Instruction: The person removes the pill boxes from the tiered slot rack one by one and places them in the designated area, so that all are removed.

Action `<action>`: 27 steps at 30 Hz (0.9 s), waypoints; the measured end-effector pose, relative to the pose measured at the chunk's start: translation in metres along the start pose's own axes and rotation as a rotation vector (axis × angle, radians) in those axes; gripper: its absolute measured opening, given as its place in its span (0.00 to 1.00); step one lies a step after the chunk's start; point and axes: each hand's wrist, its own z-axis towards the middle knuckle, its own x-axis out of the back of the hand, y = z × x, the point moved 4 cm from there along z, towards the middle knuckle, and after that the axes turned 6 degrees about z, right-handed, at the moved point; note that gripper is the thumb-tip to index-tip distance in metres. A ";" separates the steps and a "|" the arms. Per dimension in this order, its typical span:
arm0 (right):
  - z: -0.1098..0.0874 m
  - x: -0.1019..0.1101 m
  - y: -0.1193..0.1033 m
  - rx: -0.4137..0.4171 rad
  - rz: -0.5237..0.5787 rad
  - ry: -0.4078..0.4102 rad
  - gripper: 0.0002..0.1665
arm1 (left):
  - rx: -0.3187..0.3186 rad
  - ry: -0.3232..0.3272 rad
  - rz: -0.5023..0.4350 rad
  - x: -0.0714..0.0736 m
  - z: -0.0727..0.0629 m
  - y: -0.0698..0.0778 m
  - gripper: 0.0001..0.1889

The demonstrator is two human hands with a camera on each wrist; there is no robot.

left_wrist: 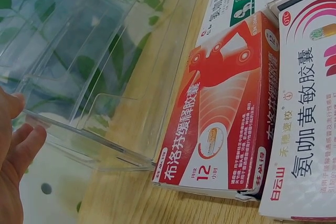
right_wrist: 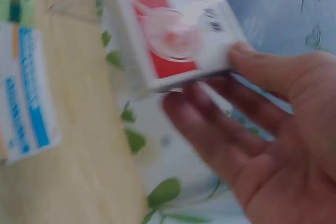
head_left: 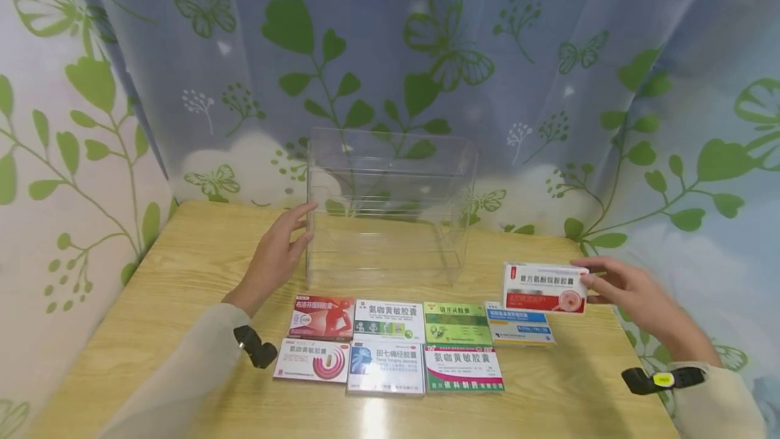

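Observation:
My right hand point(head_left: 630, 293) pinches a white and red medicine box point(head_left: 544, 288) by its right end, thumb in front. The box is held up above the right part of the table and overlaps a blue and white medicine box point(head_left: 521, 325) in the head view. In the right wrist view the fingers point(right_wrist: 202, 124) support it from behind. My left hand point(head_left: 277, 253) is at the left side of a clear plastic tiered rack point(head_left: 390, 249), its fingertips against the side panel. In the left wrist view only part of that hand point(left_wrist: 18, 156) shows beside the panel.
In front of the rack lie several medicine boxes in two rows, among them a red box point(head_left: 321, 318), a green box point(head_left: 458, 323) and a white and blue box point(head_left: 386, 368). The wooden table point(head_left: 201, 249) ends at a leaf-patterned curtain point(head_left: 365, 39) behind.

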 end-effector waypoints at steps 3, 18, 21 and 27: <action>-0.014 -0.012 0.025 -0.140 0.115 -0.148 0.29 | 0.000 -0.006 0.003 0.000 0.000 0.001 0.31; -0.044 -0.047 0.094 -0.395 0.347 -0.434 0.30 | -0.013 0.002 -0.001 0.001 0.003 0.000 0.31; -0.043 -0.052 0.099 -0.429 0.336 -0.423 0.30 | -0.005 0.000 -0.002 0.001 0.003 0.000 0.31; -0.042 -0.061 0.105 -0.493 0.298 -0.367 0.31 | 0.000 -0.005 -0.004 0.000 0.002 0.000 0.31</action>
